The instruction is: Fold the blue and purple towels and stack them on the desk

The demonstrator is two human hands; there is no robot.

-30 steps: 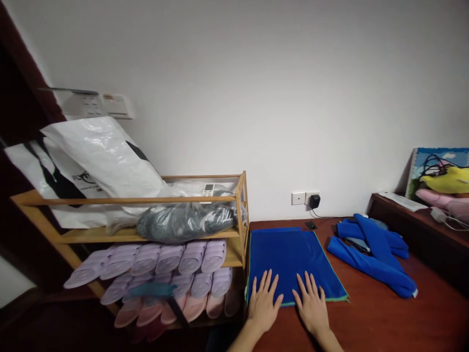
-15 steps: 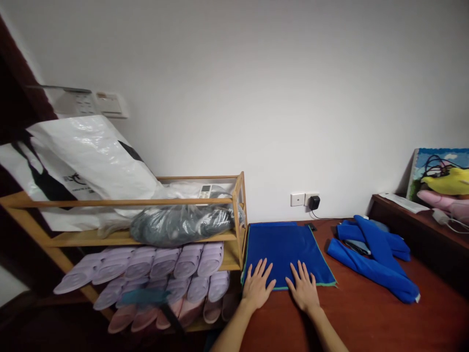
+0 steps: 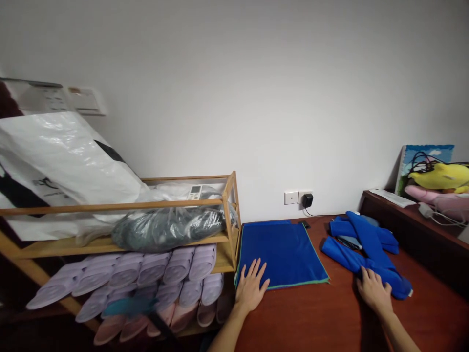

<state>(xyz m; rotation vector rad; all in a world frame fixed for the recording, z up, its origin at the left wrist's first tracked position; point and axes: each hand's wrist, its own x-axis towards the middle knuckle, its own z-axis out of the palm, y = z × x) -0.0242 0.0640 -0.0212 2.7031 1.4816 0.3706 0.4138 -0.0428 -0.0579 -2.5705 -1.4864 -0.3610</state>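
Note:
A dark blue cloth (image 3: pixel 278 254) with green edging lies flat on the table, with another blue layer showing at its back edge. My left hand (image 3: pixel 251 289) rests palm down on the front left corner of this cloth, fingers spread. Further right, a bundle of brighter blue cloths (image 3: pixel 370 244) lies loosely crossed, with a grey piece partly visible among them. My right hand (image 3: pixel 374 292) is at the front edge of the bundle, its slightly bent fingers touching the cloth. Its fingertips are partly hard to make out.
A wooden rack (image 3: pixel 229 215) stands left of the table, holding a white bag (image 3: pixel 69 156), a remote (image 3: pixel 195 192) and several lilac slippers (image 3: pixel 179 264). Behind the cloth, a black plug (image 3: pixel 307 200) sits in the wall socket. A raised shelf (image 3: pixel 388 208) borders the right side.
My right hand has left the flat cloth and moved right to the crossed blue cloths. My left hand stays on the flat cloth. The view has turned slightly right.

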